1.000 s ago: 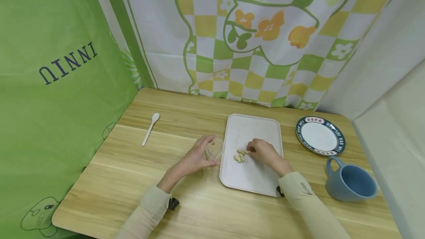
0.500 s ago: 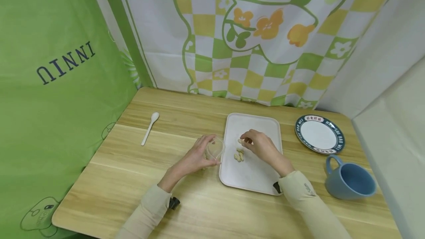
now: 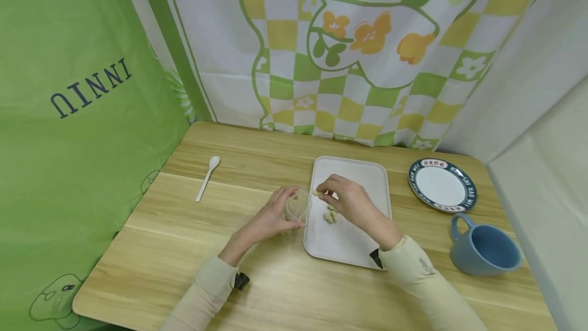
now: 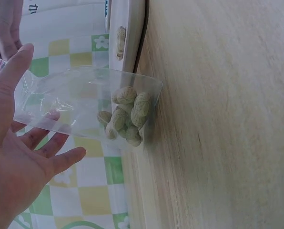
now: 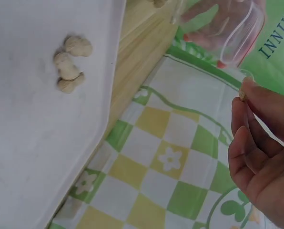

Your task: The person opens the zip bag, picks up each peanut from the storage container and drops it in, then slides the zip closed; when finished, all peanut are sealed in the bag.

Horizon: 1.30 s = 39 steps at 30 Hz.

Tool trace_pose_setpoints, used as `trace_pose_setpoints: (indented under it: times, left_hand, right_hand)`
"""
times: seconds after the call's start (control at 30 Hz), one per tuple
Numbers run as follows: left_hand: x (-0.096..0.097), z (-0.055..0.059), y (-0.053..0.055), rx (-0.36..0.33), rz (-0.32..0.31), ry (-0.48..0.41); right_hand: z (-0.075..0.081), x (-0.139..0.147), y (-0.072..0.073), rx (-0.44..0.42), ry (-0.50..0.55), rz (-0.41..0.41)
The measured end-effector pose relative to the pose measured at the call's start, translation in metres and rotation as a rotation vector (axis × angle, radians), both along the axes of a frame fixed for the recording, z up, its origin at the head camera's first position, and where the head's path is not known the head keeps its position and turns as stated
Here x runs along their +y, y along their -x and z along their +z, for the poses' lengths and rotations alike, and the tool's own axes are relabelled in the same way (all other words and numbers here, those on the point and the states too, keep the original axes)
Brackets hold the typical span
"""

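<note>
Three peanuts (image 3: 330, 215) are lying on the white tray (image 3: 353, 249), just beside the right hand (image 3: 347, 200), whose grip is pinching another peanut (image 3: 316, 192) at the tray's left edge, near the mouth of a clear plastic bag (image 4: 92, 105). That bag is standing on the bench (image 3: 184, 249) with several peanuts in its bottom, the left hand (image 3: 271, 218) gripping it, fingers curling round its top.

A makeshift home-style booth: wooden table (image 3: 257, 290) walled in by cartoon curtains (image 3: 349, 50).
</note>
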<state>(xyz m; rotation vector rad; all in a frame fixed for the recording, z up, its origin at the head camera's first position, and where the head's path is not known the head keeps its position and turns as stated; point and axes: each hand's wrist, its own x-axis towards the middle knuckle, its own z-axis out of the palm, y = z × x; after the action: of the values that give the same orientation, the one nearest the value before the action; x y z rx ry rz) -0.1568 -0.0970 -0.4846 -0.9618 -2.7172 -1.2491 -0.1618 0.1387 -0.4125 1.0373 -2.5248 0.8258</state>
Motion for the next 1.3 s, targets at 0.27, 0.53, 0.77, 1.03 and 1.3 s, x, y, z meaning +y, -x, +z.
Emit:
trace_pose_setpoints:
  times: [0.27, 0.53, 0.77, 1.03, 1.3]
  left_hand:
    - [-0.001, 0.001, 0.0, -0.018, -0.009, -0.006]
    - [-0.001, 0.002, -0.001, -0.036, -0.009, -0.008]
    - [-0.002, 0.002, -0.002, -0.033, -0.008, -0.004]
    - [-0.002, 0.001, -0.001, -0.048, -0.011, -0.007]
    - [-0.002, 0.002, -0.003, -0.059, -0.011, 0.001]
  right_hand:
    - [0.002, -0.013, -0.003, 0.065, -0.025, 0.061]
    - [-0.001, -0.023, -0.006, 0.072, -0.056, 0.083]
    - [-0.003, -0.029, -0.007, 0.085, -0.133, 0.091]
    - [-0.007, -0.032, -0.007, 0.121, -0.182, 0.109]
    - [-0.005, -0.026, -0.008, 0.128, -0.141, 0.102]
